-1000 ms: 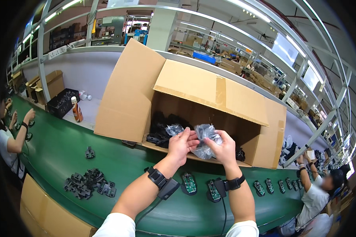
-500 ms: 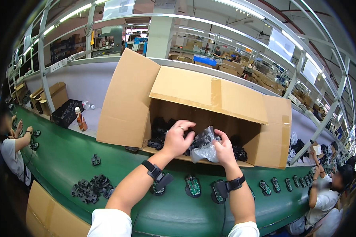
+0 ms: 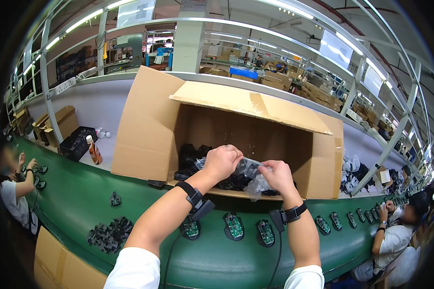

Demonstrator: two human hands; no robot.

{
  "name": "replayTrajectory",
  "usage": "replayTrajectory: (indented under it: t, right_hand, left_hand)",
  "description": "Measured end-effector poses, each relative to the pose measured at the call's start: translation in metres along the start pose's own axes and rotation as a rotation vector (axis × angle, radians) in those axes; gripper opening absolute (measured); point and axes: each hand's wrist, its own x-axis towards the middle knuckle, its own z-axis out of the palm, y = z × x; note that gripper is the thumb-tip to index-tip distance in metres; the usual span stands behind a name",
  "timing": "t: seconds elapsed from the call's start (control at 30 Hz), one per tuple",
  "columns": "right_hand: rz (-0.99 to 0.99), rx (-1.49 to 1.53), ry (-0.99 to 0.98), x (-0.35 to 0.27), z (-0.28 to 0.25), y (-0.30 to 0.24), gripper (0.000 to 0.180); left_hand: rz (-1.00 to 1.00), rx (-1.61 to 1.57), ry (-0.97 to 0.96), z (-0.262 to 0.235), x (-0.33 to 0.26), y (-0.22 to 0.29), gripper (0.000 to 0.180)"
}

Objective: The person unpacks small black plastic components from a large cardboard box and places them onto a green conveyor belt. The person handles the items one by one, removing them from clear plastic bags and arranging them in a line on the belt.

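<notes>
A clear plastic bag point(image 3: 249, 169) with dark parts showing through it is stretched between my two hands at the mouth of a large cardboard box point(image 3: 142, 137). My left hand point(image 3: 222, 162) pinches one end of the bag's upper edge. The fingers of my right hand point(image 3: 278, 175) are closed on the other end, and a crumpled part of the bag hangs below them. Black plastic parts point(image 3: 190, 156) lie inside the box, behind and beneath my hands; some are hidden by them.
On the green conveyor belt point(image 3: 202, 260) sit several mouse-shaped bases with green circuit boards point(image 3: 234, 226). A pile of black plastic pieces point(image 3: 110, 234) lies at left. An orange bottle point(image 3: 94, 151) stands beside a black bin point(image 3: 77, 144). Co-workers sit at both sides.
The bag's upper edge is now drawn taut between my hands; before, it was bunched near my right hand while my left fingers were apart. My left hand has closed on it.
</notes>
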Motion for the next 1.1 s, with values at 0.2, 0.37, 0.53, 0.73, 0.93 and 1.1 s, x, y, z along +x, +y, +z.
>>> replayTrajectory:
  t: [0.2,0.37,0.53,0.73,0.93,1.1]
  right_hand:
    - [-0.092,-0.665,-0.142,0.010,-0.022,-0.030,0.017]
    - [-0.055,-0.694,-0.102,0.017,-0.036,-0.047,0.015]
    - [-0.094,-0.495,0.149,0.018,-0.038,-0.038,0.019]
    - [-0.077,-0.151,0.310,0.009,-0.027,-0.037,0.029]
    - [-0.333,0.214,0.608,0.005,-0.015,-0.007,0.017]
    - [-0.215,0.482,0.376,-0.021,0.001,-0.014,0.003]
  left_hand:
    - [0.167,0.266,-0.345,-0.002,0.017,-0.003,0.013]
    - [0.258,0.279,-0.138,-0.004,0.035,0.006,0.013]
    - [0.277,0.263,0.034,-0.010,0.036,-0.001,0.008]
    - [0.305,0.085,0.061,-0.021,0.034,-0.005,0.007]
    - [-0.189,0.062,-0.303,-0.035,0.027,-0.019,0.022]
    - [-0.374,0.213,-0.809,-0.044,-0.013,-0.060,0.041]
